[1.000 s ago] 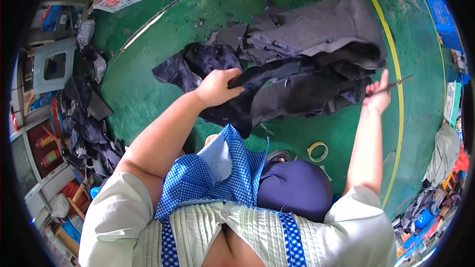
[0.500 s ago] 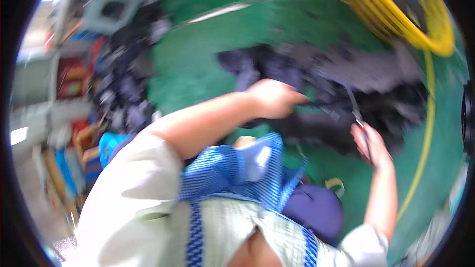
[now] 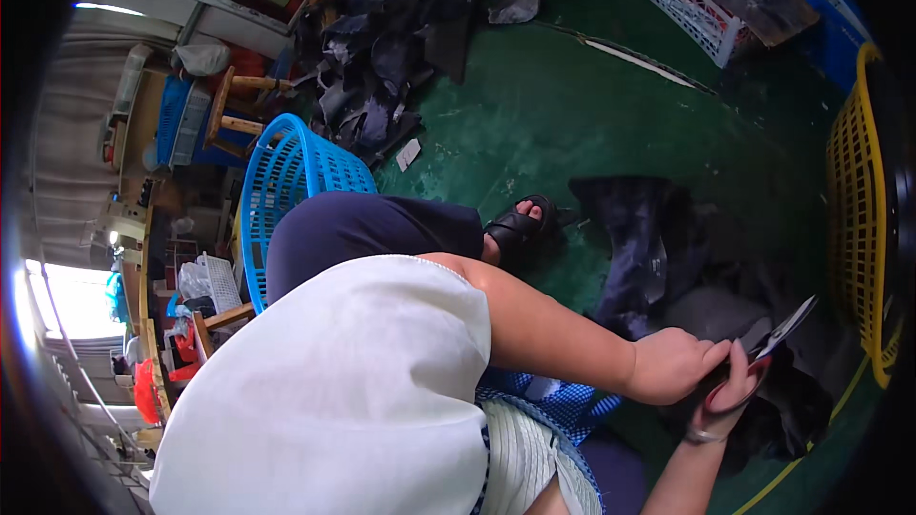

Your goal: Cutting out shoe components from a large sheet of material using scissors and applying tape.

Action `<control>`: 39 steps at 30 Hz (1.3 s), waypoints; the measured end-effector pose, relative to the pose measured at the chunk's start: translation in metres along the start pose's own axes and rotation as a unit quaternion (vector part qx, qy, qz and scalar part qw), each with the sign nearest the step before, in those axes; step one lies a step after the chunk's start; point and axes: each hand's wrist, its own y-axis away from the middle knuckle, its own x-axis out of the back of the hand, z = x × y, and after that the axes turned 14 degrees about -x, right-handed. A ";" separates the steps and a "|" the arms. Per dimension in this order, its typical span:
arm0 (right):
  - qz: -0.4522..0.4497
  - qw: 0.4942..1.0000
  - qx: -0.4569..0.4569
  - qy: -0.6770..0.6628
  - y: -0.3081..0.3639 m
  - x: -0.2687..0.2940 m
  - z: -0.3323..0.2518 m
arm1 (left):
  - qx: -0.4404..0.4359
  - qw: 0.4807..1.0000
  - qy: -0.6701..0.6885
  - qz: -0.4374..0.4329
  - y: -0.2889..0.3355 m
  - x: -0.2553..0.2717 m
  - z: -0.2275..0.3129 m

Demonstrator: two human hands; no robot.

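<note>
My right hand point(image 3: 733, 389) is closed around the red-handled scissors point(image 3: 788, 326), whose metal blades point up and to the right. Beside it, almost touching, my left hand point(image 3: 671, 365) is closed with thumb and finger pinched. Whatever lies between those fingers is too dark to make out. Below and beyond both hands, a heap of dark sheet material point(image 3: 641, 253) is spread on the green floor, with black and grey pieces overlapping. My left forearm reaches across in front of me.
A blue basket point(image 3: 310, 164) stands by my left knee. Dark scraps point(image 3: 382, 67) are piled beyond it. At the right is a yellow basket point(image 3: 859, 200), with a yellow floor line point(image 3: 763, 493) nearby. A white crate point(image 3: 682, 8) sits at the far right.
My view has swung left. My hands, apart before, are now close together at the right, with the left hand beside the scissors. The scissors stay in my right hand.
</note>
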 end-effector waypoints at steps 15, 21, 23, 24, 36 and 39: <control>0.210 0.912 0.236 -0.261 -0.061 0.264 -0.091 | -0.001 0.995 -0.099 0.017 -0.052 -0.002 -0.094; 0.354 0.848 0.113 -0.378 -0.067 0.219 -0.005 | -0.054 0.984 -0.160 0.056 -0.089 -0.026 -0.118; 0.410 0.839 0.153 -0.323 -0.044 0.200 -0.014 | -0.108 0.979 -0.162 0.064 -0.116 -0.017 -0.097; 0.418 0.832 0.152 -0.331 -0.035 0.194 -0.017 | -0.128 0.978 -0.156 0.060 -0.131 -0.013 -0.086; 0.396 0.894 0.172 -0.122 0.024 0.152 0.007 | -0.110 0.893 -0.240 -0.364 -0.131 0.023 -0.056; 0.089 0.993 0.039 -0.065 0.050 0.119 0.036 | -0.128 0.889 -0.267 -0.350 -0.113 0.017 -0.057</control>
